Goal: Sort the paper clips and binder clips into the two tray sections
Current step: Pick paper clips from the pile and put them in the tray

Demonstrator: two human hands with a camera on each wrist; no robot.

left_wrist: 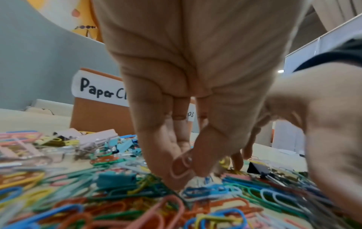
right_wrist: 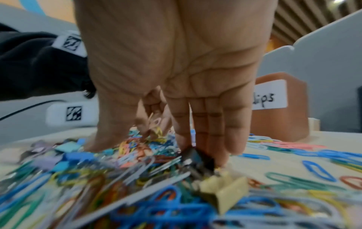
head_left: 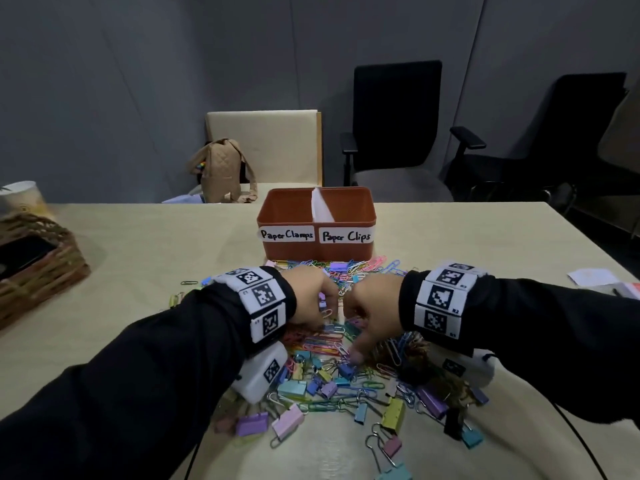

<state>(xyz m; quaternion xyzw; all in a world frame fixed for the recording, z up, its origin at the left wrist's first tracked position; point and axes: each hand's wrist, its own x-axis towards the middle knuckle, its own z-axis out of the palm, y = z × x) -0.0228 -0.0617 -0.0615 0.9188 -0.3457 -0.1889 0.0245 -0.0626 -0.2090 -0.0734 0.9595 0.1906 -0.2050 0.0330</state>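
The brown tray (head_left: 317, 251) at the table's far side bears two handwritten white labels: "Paper Clamps" (head_left: 286, 234) left, "Paper Clips" (head_left: 345, 235) right.

One tray (head_left: 316, 249) — two sections; two hands; paper clips (head_left: 320, 341), binder clips (head_left: 292, 388) — too many to count.

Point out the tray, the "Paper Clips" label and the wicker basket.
tray (head_left: 287, 206): head view, inner wall of the left section.
"Paper Clips" label (head_left: 345, 236): head view, middle of the white strip.
wicker basket (head_left: 52, 268): head view, its woven side wall.
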